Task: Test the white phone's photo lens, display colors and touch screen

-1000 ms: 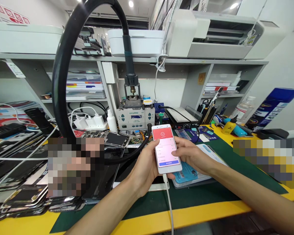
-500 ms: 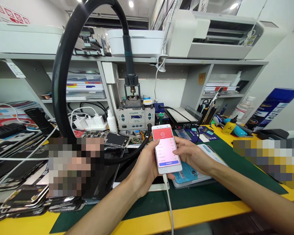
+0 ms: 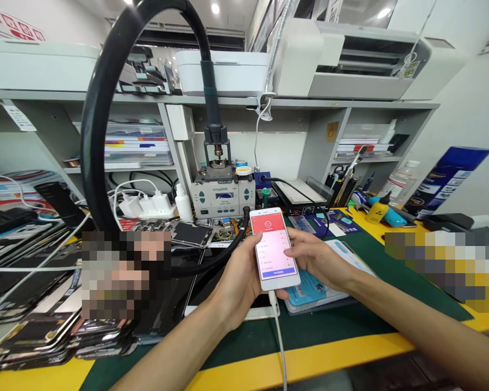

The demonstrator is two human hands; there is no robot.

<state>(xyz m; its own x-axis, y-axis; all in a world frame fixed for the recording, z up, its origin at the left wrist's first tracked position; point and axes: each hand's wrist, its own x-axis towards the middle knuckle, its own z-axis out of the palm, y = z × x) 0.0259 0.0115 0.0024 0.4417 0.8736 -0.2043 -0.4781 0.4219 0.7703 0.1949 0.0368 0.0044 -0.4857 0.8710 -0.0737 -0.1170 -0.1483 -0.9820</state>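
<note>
A white phone with a lit red-and-white screen is held above the green mat. My left hand is wrapped round its left edge and back, thumb on the side. My right hand grips the right edge, with its thumb resting on the screen. A white cable hangs from the phone's bottom end and runs down towards me over the yellow table edge.
A rework station with a thick black hose looping overhead stands behind the phone. Stacks of phone screens fill the left. A blue-printed pad lies under my right hand. Bottles and tools sit at the right; printers line the shelf.
The view has shifted slightly, so the phone and hands sit a little further left and up. Both hands keep the same grip.
</note>
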